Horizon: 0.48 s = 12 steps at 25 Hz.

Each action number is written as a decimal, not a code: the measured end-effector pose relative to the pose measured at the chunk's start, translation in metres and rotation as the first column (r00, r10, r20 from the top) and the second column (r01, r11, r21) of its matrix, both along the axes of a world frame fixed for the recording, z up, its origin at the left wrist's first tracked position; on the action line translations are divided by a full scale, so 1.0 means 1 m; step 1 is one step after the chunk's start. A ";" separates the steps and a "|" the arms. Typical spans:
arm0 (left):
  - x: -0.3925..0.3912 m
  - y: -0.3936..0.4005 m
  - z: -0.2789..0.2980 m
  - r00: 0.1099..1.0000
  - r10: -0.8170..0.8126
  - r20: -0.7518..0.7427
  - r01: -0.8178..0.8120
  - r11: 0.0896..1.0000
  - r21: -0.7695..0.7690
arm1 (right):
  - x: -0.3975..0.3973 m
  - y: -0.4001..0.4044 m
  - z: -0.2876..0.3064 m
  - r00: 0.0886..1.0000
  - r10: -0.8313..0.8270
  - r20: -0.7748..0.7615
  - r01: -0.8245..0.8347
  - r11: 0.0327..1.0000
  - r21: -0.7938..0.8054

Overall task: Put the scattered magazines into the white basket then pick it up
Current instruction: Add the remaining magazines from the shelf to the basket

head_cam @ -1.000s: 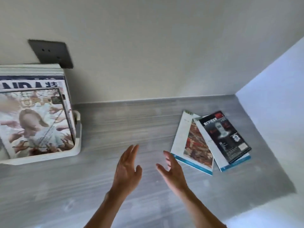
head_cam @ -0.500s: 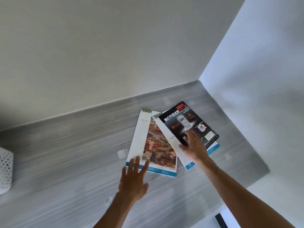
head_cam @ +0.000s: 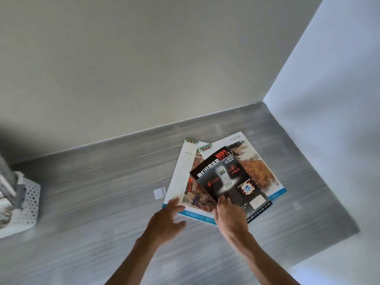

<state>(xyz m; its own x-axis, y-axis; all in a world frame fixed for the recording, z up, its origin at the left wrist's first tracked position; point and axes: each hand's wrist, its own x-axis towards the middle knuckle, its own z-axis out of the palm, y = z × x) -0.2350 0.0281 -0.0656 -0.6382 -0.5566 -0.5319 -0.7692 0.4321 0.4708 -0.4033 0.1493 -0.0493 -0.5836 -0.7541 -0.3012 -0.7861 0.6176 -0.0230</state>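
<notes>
Three magazines lie overlapped on the grey wood-grain surface (head_cam: 102, 192) near the right corner. My right hand (head_cam: 230, 217) grips the near edge of the black magazine (head_cam: 232, 182), which sits on top and is pulled toward me. Beneath it are a magazine with a landscape painting (head_cam: 259, 167) and, further left, one with a red painting and a white text column (head_cam: 183, 173). My left hand (head_cam: 166, 221) is open, its fingertips at the near left corner of that left magazine. The white perforated basket (head_cam: 28, 204) stands at the far left edge, holding magazines, mostly cut off.
A beige wall runs along the back and a pale blue-white wall (head_cam: 329, 120) closes the right side. A small white paper scrap (head_cam: 159, 193) lies just left of the magazines. Bare grey surface stretches between the basket and the magazines.
My right hand has taken hold of the black magazine and slid it toward me, uncovering the landscape magazine. My left hand has moved forward to the left magazine's corner. The view shifted right.
</notes>
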 end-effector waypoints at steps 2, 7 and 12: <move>0.013 -0.014 0.013 0.927 0.338 -0.163 -0.280 0.912 0.298 | 0.004 -0.001 0.021 0.980 0.013 0.201 0.029 0.979 -0.204; 0.065 -0.026 0.049 0.357 0.872 -0.335 -0.617 0.490 0.616 | 0.066 -0.041 0.076 0.729 0.302 0.614 0.240 0.728 -0.643; 0.141 -0.062 0.089 -0.027 0.842 -0.538 -0.589 0.421 0.689 | 0.096 -0.093 0.083 0.495 0.408 0.767 0.270 0.767 -0.582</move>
<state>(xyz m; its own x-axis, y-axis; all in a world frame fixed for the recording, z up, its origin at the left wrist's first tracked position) -0.0942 -0.0343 0.0229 -0.0842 -0.9508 -0.2981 0.1467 -0.3077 0.9401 -0.3070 0.0562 0.0332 -0.2436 -0.9657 -0.0898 -0.2031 0.1413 -0.9689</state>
